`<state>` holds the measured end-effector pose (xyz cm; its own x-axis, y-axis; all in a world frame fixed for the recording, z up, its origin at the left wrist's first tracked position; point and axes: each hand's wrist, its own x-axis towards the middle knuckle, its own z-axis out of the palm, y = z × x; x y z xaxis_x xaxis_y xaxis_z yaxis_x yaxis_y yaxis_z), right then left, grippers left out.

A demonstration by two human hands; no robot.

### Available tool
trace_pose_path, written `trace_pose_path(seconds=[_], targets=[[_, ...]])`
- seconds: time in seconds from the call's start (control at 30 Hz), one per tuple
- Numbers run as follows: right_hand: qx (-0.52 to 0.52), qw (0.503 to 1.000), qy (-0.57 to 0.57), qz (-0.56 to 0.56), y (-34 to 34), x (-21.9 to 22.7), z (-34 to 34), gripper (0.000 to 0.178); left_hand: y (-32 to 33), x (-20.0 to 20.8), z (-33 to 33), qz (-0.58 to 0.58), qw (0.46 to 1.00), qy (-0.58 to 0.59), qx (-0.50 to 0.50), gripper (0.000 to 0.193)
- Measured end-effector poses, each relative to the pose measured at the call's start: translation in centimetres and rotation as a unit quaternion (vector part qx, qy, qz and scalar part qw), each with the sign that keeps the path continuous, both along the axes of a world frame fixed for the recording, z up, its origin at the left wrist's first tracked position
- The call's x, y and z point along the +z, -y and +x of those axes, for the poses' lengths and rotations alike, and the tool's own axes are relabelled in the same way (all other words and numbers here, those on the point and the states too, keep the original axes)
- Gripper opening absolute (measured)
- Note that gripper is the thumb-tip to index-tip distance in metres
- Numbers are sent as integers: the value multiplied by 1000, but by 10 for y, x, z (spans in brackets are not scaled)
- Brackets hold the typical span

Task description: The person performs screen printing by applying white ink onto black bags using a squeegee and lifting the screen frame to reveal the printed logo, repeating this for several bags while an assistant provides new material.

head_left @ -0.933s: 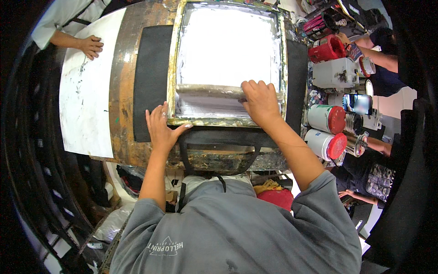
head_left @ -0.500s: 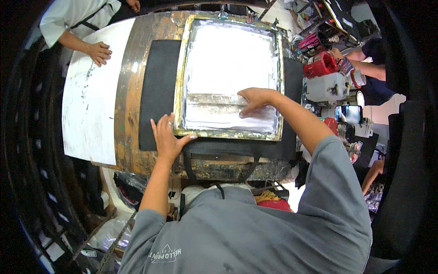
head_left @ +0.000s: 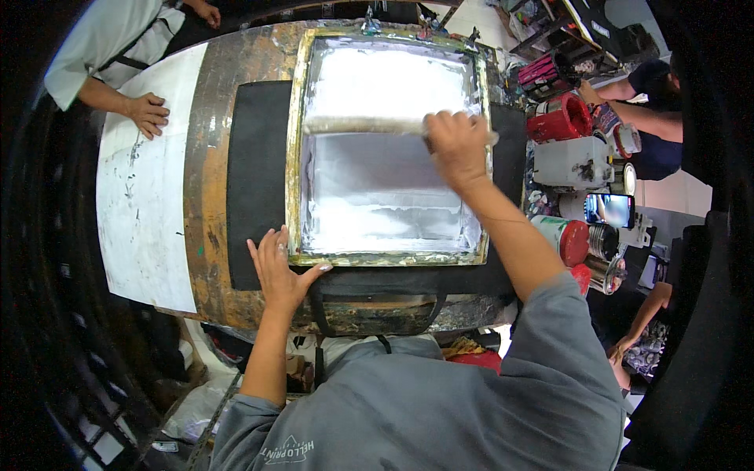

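Note:
A screen printing frame, its wooden edges smeared with ink, lies on a black fabric bag whose handle loops hang toward me. White ink covers much of the mesh. My right hand is closed round the right end of a long squeegee, which lies crosswise on the mesh in its upper half. Behind it the mesh nearer me looks greyer and thinly coated. At the frame's near left corner, my left hand rests with fingers spread, its thumb along the near edge.
A stained wooden table bears all this, with a white sheet at left. Another person's hand rests on that sheet. To the right stand a red tub, a white container, several cans and a phone.
My right hand has pushed the squeegee away from me, from the lower part of the mesh to its upper half, leaving the mesh behind greyer. My left hand stays at the corner.

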<state>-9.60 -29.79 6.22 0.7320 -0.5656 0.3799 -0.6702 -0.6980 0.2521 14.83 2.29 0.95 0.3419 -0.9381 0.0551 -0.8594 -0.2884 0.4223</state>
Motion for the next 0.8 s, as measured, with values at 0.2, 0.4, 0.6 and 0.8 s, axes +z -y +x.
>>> trace_pose_path(seconds=[0.2,0.4,0.6,0.8], targets=[[4,993,8,121,14,-1,7,36,47,45,0,-193,981,24,-17,107],[8,994,14,107,32,5,9,44,219,89,9,-229,950,122,-175,90],[26,978,58,198,57,-8,-5,36,274,37,22,-75,967,162,-182,48],[-45,975,5,219,37,-7,-21,30,259,27,15,-123,954,204,-182,40]])
